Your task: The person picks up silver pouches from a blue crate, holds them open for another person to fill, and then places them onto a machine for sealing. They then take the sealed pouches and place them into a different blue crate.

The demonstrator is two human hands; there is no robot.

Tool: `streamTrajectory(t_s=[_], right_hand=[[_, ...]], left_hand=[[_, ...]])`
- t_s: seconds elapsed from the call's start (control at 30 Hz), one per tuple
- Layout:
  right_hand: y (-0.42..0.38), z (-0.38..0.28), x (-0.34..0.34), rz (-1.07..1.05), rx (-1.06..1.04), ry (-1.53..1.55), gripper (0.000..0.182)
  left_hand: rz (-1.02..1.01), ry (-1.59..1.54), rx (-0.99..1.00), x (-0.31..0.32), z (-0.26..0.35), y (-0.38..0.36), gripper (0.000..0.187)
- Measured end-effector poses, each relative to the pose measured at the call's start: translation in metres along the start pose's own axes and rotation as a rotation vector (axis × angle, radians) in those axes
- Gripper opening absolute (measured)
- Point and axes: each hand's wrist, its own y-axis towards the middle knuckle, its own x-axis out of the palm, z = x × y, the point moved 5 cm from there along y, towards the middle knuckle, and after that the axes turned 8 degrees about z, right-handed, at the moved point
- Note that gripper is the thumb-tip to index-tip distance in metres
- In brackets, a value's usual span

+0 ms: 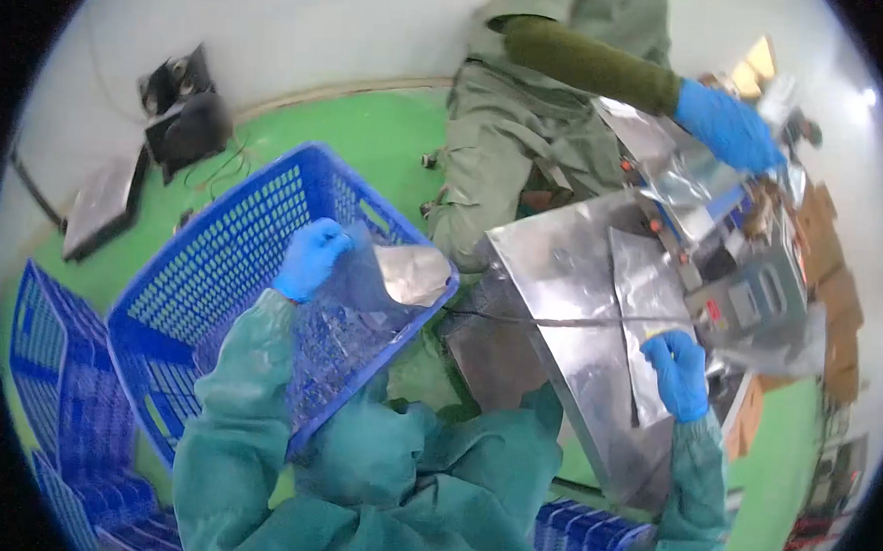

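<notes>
My left hand [313, 259], in a blue glove, reaches over a blue plastic basket [180, 274]. Its fingers are closed on the edge of a clear plastic bag [357, 282] that hangs into the basket. Beside the bag, a silver foil pouch [412, 274] lies at the basket's right end. On the right, my gloved right hand [678, 376] has curled fingers at the edge of a long silver pouch [631, 269], which lies flat on a metal table [569, 281]. The fingertips partly hide that edge.
Opposite me a co-worker's blue-gloved hand [732, 128] is over foil pouches. A machine with a control panel [751, 301] stands on the table's right, and a dark cable [577, 323] crosses the tabletop. More blue baskets [87, 388] stand at lower left.
</notes>
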Motion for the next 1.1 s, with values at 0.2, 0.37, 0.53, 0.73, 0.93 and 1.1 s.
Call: streamTrajectory(t_s=[0.2,0.37,0.53,0.73,0.93,1.1], right_hand=[[-0.005,-0.023,-0.010,-0.008,-0.132,0.007,0.014],[-0.012,-0.044,-0.018,0.009,-0.171,0.209,0.022],[-0.017,-0.061,-0.040,0.194,-0.346,0.421,0.051],[-0.008,-0.025,-0.064,0.488,-0.169,0.294,0.046],[0.000,-0.020,-0.062,0.531,-0.111,0.386,0.015],[0.014,-0.013,-0.060,0.355,-0.014,0.496,0.015]], left_hand=[[0.246,-0.175,0.272,-0.020,0.188,0.030,0.005],[0.525,-0.319,0.484,0.020,0.337,0.037,0.012],[0.622,-0.479,0.518,0.081,0.402,0.033,0.016],[0.571,-0.679,0.401,0.179,0.370,0.044,0.025],[0.096,-0.677,0.190,0.231,0.306,0.043,0.022],[0.003,-0.569,0.193,0.222,0.305,0.048,0.024]])
